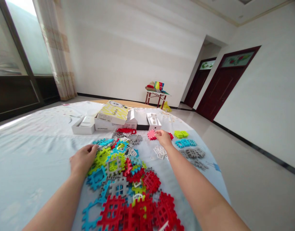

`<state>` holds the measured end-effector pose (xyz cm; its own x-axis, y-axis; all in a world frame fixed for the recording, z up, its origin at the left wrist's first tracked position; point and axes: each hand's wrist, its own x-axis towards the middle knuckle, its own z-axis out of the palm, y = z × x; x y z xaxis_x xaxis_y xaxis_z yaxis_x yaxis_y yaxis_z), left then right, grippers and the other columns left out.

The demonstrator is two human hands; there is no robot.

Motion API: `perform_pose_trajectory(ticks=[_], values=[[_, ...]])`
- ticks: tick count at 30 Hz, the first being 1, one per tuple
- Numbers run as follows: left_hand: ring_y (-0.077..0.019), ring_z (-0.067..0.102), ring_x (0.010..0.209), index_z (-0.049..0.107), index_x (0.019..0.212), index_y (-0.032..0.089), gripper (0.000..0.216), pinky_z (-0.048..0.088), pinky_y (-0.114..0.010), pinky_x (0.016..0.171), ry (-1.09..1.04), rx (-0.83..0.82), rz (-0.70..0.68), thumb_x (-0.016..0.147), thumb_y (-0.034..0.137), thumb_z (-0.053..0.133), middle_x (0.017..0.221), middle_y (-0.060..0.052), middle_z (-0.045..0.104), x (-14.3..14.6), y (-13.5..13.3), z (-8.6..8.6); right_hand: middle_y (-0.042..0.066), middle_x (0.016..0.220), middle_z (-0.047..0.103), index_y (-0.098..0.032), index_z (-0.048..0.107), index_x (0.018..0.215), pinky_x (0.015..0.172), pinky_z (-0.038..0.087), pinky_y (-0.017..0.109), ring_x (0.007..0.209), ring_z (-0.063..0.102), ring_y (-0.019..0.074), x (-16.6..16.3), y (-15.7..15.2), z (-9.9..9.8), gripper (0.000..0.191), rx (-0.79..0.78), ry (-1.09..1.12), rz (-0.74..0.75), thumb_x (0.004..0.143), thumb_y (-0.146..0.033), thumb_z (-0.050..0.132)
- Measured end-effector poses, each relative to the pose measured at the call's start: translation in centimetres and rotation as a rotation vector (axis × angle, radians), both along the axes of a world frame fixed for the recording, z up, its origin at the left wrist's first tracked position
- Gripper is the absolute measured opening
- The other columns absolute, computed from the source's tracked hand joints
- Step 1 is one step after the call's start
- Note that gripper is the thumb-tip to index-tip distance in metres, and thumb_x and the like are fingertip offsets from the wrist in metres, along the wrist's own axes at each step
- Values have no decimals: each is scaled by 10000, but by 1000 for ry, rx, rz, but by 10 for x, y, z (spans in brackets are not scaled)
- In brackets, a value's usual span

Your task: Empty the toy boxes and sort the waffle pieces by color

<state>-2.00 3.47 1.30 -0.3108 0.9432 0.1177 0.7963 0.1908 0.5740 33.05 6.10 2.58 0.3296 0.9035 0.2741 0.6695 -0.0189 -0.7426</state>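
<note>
A heap of waffle-shaped plastic building tiles in red, blue, grey and lime green lies on the light blue cloth in front of me. My left hand rests on the heap's left edge, fingers curled over a lime green tile. My right hand reaches further out and pinches a small red tile just above the cloth. Beside that hand lie small sorted groups: white tiles, lime green tiles, blue tiles and grey tiles.
White boxes and a yellow-topped box stand at the far side of the cloth, with another white box beside them. The cloth's right edge drops to a tiled floor. A small red table and dark doors stand beyond.
</note>
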Motion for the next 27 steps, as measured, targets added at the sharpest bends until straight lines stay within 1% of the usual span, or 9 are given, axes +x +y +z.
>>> perform_pose_trajectory(ticks=[5, 8, 11, 13, 16, 18, 22, 24, 27], values=[[-297, 601, 890, 682, 956, 237, 420, 398, -367, 703, 0, -8, 4, 787, 488, 391, 897, -73, 704, -1, 0, -1, 44, 923, 706, -192, 676, 930, 731, 488, 245, 840, 655, 163, 8, 20, -3, 233, -55, -52, -96, 747, -234, 539], [-294, 602, 898, 678, 959, 237, 420, 397, -364, 709, -5, -12, 2, 790, 490, 388, 893, -69, 704, 0, 0, 0, 41, 873, 712, -200, 691, 893, 692, 484, 262, 801, 659, 185, 7, 26, -5, 221, -119, -92, -147, 734, -268, 554], [-290, 602, 906, 676, 960, 236, 419, 395, -360, 715, -1, -14, -1, 791, 490, 389, 891, -67, 705, 1, 0, 0, 58, 820, 711, -204, 705, 817, 696, 476, 314, 814, 654, 238, 8, 26, -6, 188, -173, -146, -200, 712, -286, 573], [-288, 603, 901, 676, 965, 234, 422, 394, -359, 715, -1, -15, -1, 793, 487, 386, 891, -69, 705, 1, 0, 0, 66, 840, 709, -211, 706, 804, 728, 467, 340, 865, 641, 261, 10, 22, -5, 181, -177, -181, -222, 715, -290, 570], [-290, 603, 890, 676, 970, 231, 431, 395, -362, 709, -4, -17, 2, 792, 491, 382, 896, -75, 704, 2, 0, 0, 52, 922, 702, -226, 697, 875, 783, 457, 336, 934, 619, 246, 10, 13, -1, 204, -146, -220, -209, 736, -288, 561], [-294, 602, 896, 676, 972, 231, 438, 395, -365, 711, -5, -20, 5, 790, 498, 380, 904, -77, 703, 2, 0, 1, 42, 948, 698, -221, 685, 917, 807, 456, 315, 931, 620, 213, 7, 5, 1, 217, -93, -213, -122, 746, -269, 559], [-292, 600, 906, 676, 971, 233, 442, 391, -364, 720, -10, -17, -6, 788, 502, 377, 905, -76, 701, 1, 0, 0, 61, 906, 701, -160, 674, 913, 800, 470, 283, 848, 635, 166, -14, -16, -4, 206, 40, -89, 221, 747, -200, 560], [-286, 603, 886, 680, 963, 226, 437, 392, -356, 712, -9, 0, -3, 785, 495, 385, 882, -76, 703, 1, -1, 0, 62, 892, 699, -149, 673, 918, 786, 475, 280, 825, 633, 161, -30, -27, -8, 207, 54, -60, 357, 743, -193, 569], [-275, 605, 863, 685, 946, 217, 424, 395, -339, 693, -9, 12, 0, 779, 479, 397, 864, -74, 704, 1, -3, 0, 45, 922, 695, -173, 674, 948, 814, 458, 293, 862, 615, 166, -53, -41, -12, 222, 44, -114, 489, 751, -203, 577]])
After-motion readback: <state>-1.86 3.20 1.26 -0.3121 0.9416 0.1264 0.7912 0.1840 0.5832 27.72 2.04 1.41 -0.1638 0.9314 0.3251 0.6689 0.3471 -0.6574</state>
